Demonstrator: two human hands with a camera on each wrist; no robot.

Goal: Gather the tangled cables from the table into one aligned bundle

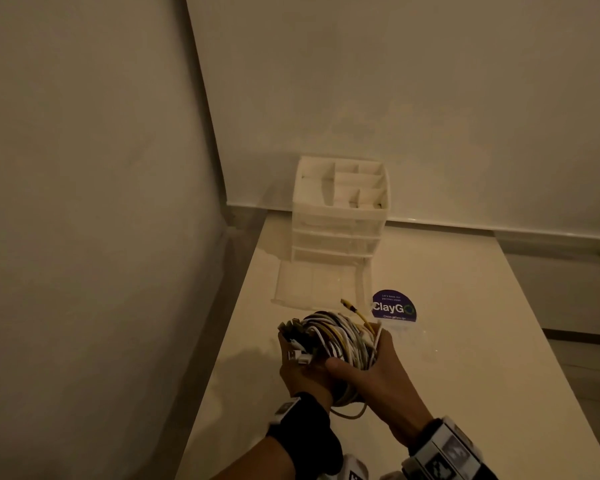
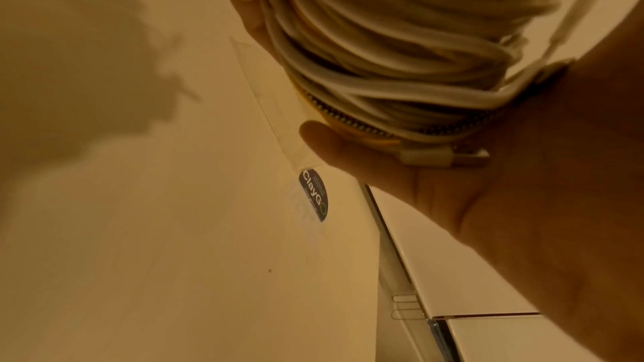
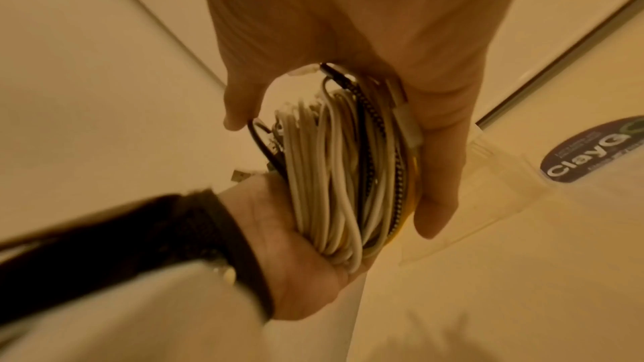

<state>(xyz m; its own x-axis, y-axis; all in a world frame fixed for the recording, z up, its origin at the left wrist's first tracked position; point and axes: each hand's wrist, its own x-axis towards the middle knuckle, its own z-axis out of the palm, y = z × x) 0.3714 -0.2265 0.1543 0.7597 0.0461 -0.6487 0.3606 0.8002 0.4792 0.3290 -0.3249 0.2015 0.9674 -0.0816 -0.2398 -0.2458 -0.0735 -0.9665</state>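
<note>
A coil of white, yellow and braided black cables hangs above the pale table. My left hand cups it from the left and below, where several plugs stick out. My right hand grips its right side, thumb across the near face. One yellow cable end pokes up from the far side. In the right wrist view the right hand spans the bundle between thumb and fingers, and the left hand holds it from underneath. The left wrist view shows the coil in my left hand.
A white drawer organizer stands against the back wall. A clear drawer lies flat in front of it. A purple ClayGo sticker is just beyond the hands. A wall runs close along the table's left side.
</note>
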